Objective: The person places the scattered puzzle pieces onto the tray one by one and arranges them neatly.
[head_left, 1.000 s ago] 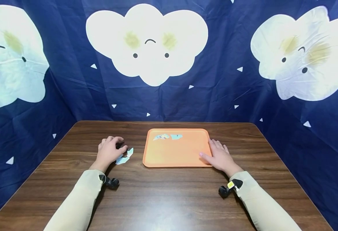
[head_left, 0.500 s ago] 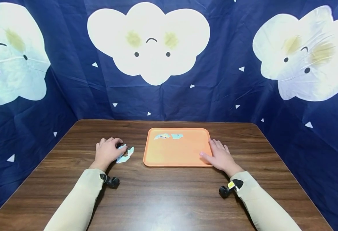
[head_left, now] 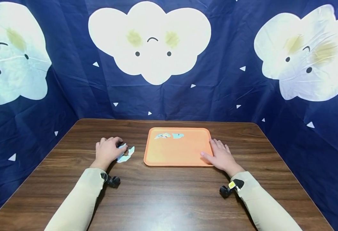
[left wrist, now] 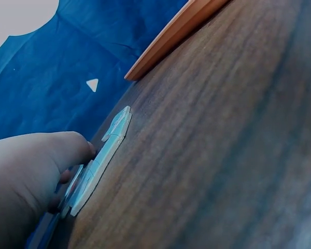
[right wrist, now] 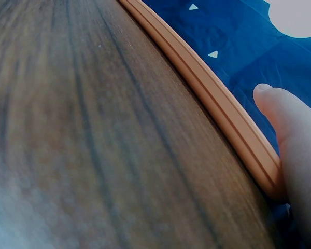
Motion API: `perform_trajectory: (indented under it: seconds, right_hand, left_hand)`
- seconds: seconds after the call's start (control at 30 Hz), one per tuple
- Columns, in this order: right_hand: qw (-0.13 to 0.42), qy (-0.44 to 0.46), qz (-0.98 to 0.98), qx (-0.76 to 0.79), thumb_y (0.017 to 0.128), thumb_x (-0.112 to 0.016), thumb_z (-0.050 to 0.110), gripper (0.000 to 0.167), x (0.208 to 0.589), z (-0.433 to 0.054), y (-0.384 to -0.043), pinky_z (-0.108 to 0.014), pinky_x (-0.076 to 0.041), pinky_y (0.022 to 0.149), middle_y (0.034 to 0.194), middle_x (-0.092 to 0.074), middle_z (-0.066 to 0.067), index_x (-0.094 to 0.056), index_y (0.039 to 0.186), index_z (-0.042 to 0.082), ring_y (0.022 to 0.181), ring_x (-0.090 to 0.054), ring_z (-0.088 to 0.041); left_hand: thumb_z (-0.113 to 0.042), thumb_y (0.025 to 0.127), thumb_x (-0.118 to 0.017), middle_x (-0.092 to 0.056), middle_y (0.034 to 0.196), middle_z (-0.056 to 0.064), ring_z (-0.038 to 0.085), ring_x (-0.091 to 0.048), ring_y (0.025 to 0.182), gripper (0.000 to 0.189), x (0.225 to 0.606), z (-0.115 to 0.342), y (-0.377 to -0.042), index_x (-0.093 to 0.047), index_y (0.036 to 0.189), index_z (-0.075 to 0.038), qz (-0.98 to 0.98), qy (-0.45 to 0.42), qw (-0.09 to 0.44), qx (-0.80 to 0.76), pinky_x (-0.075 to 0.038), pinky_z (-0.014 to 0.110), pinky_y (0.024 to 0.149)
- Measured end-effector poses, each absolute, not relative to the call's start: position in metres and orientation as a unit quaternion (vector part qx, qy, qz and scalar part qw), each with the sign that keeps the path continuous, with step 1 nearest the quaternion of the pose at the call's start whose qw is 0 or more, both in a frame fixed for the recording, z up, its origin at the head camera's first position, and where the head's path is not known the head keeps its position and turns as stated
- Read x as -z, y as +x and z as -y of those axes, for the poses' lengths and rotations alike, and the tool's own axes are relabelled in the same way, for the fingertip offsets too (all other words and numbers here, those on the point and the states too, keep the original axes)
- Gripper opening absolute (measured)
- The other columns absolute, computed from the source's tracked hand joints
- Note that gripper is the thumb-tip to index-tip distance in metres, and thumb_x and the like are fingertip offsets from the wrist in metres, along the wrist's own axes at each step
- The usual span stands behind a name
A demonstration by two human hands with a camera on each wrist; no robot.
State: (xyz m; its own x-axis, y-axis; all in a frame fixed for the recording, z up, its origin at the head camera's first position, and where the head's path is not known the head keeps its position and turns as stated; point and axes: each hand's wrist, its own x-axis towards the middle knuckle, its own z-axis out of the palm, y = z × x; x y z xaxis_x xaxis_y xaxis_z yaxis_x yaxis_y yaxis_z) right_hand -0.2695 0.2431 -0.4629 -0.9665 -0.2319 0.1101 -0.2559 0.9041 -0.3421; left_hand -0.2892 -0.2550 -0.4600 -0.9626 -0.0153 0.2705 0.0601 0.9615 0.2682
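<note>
At the left of the table in the head view, my left hand (head_left: 107, 152) bends its fingers and thumb about a light blue puzzle piece (head_left: 122, 146), which they partly cover. Two more pale puzzle pieces lie close by: a lower puzzle piece (head_left: 124, 158) and a right-hand puzzle piece (head_left: 131, 150). The left wrist view has the thumb (left wrist: 75, 148) at the edge of these flat, thick-edged pieces. My right hand (head_left: 221, 156) rests at the right rim of an orange tray (head_left: 174, 154), fingers extended along the outside and thumb reaching over the inside.
Inside the tray, near its far edge, lie a patterned puzzle group (head_left: 163, 135) and a light blue puzzle piece (head_left: 177, 135). The brown wooden table (head_left: 163, 192) meets a dark blue cloth (head_left: 163, 102) with white clouds at its back and sides.
Between the left thumb and fingers a light blue puzzle piece has come into sight as the hand shifted slightly. The right hand stays at the tray, and the head view has moved a little.
</note>
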Motion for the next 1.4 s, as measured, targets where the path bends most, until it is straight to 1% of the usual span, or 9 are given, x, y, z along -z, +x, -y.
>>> perform_trajectory:
  seconds: [0.23, 0.5, 0.6, 0.7, 0.9, 1.1, 1.23, 1.33, 1.4]
  right_hand:
    - [0.038, 0.128, 0.975, -0.18, 0.094, -0.047, 0.071, 0.098, 0.463, -0.243, -0.269, -0.066, -0.011, 0.116, 0.159, -0.03, -0.028, -0.027, 0.157, -0.001, 0.149, -0.022, -0.045]
    - [0.032, 0.128, 0.974, -0.183, 0.094, -0.047, 0.072, 0.099, 0.463, -0.242, -0.269, -0.066, -0.011, 0.117, 0.16, -0.029, -0.027, -0.027, 0.158, -0.001, 0.15, -0.021, -0.045]
    - [0.031, 0.128, 0.974, -0.186, 0.094, -0.047, 0.071, 0.098, 0.462, -0.242, -0.269, -0.066, -0.01, 0.117, 0.16, -0.028, -0.028, -0.028, 0.158, 0.0, 0.15, -0.02, -0.045]
    - [0.03, 0.128, 0.973, -0.187, 0.094, -0.047, 0.071, 0.097, 0.461, -0.241, -0.269, -0.066, -0.01, 0.117, 0.16, -0.028, -0.028, -0.028, 0.158, 0.001, 0.15, -0.02, -0.045]
    - [0.032, 0.13, 0.973, -0.186, 0.094, -0.046, 0.072, 0.097, 0.461, -0.241, -0.269, -0.066, -0.01, 0.117, 0.16, -0.029, -0.027, -0.028, 0.158, 0.002, 0.15, -0.02, -0.045]
    - [0.039, 0.131, 0.973, -0.186, 0.094, -0.047, 0.071, 0.097, 0.46, -0.242, -0.268, -0.067, -0.01, 0.116, 0.159, -0.029, -0.029, -0.028, 0.158, 0.001, 0.149, -0.021, -0.047]
    - [0.037, 0.13, 0.973, -0.189, 0.094, -0.047, 0.071, 0.096, 0.46, -0.243, -0.268, -0.067, -0.01, 0.116, 0.159, -0.029, -0.028, -0.028, 0.158, 0.002, 0.149, -0.021, -0.046]
    - [0.033, 0.129, 0.973, -0.191, 0.094, -0.047, 0.071, 0.096, 0.46, -0.244, -0.268, -0.067, -0.01, 0.116, 0.16, -0.029, -0.028, -0.028, 0.158, 0.002, 0.149, -0.021, -0.046]
    - [0.033, 0.13, 0.972, -0.191, 0.094, -0.047, 0.071, 0.096, 0.461, -0.244, -0.267, -0.067, -0.01, 0.116, 0.16, -0.029, -0.028, -0.029, 0.158, 0.002, 0.149, -0.021, -0.046]
  left_hand:
    - [-0.055, 0.088, -0.066, -0.071, 0.119, 0.014, 0.037, -0.048, 0.095, 0.053, 0.458, 0.257, -0.289, -0.07, 0.122, -0.014, 0.985, -0.008, 0.132, 0.114, -0.033, 0.059, 0.086]
    - [-0.058, 0.086, -0.067, -0.073, 0.114, 0.014, 0.038, -0.049, 0.094, 0.055, 0.458, 0.258, -0.289, -0.07, 0.12, -0.015, 0.985, -0.002, 0.138, 0.102, -0.033, 0.06, 0.085]
    - [-0.055, 0.087, -0.067, -0.073, 0.114, 0.013, 0.038, -0.05, 0.095, 0.05, 0.459, 0.257, -0.289, -0.071, 0.118, -0.016, 0.984, -0.012, 0.139, 0.106, -0.034, 0.06, 0.085]
    - [-0.05, 0.09, -0.067, -0.072, 0.114, 0.011, 0.037, -0.051, 0.097, 0.042, 0.459, 0.257, -0.289, -0.072, 0.115, -0.018, 0.983, -0.026, 0.14, 0.119, -0.035, 0.06, 0.086]
    - [-0.042, 0.093, -0.069, -0.071, 0.107, 0.009, 0.036, -0.051, 0.097, 0.031, 0.457, 0.254, -0.288, -0.074, 0.111, -0.018, 0.98, -0.042, 0.14, 0.134, -0.035, 0.06, 0.087]
    - [-0.036, 0.095, -0.069, -0.067, 0.115, 0.011, 0.038, -0.049, 0.102, 0.027, 0.456, 0.251, -0.293, -0.075, 0.116, -0.02, 0.978, -0.066, 0.13, 0.147, -0.033, 0.062, 0.09]
    - [-0.031, 0.097, -0.067, -0.065, 0.117, 0.009, 0.039, -0.046, 0.106, 0.026, 0.456, 0.249, -0.296, -0.075, 0.12, -0.022, 0.977, -0.082, 0.114, 0.162, -0.03, 0.063, 0.093]
    - [-0.029, 0.099, -0.065, -0.061, 0.122, 0.01, 0.041, -0.043, 0.111, 0.031, 0.455, 0.247, -0.295, -0.071, 0.128, -0.022, 0.977, -0.08, 0.102, 0.167, -0.026, 0.065, 0.095]
    - [-0.032, 0.099, -0.065, -0.057, 0.126, 0.013, 0.042, -0.04, 0.114, 0.037, 0.454, 0.246, -0.294, -0.067, 0.135, -0.022, 0.98, -0.062, 0.098, 0.165, -0.024, 0.065, 0.096]
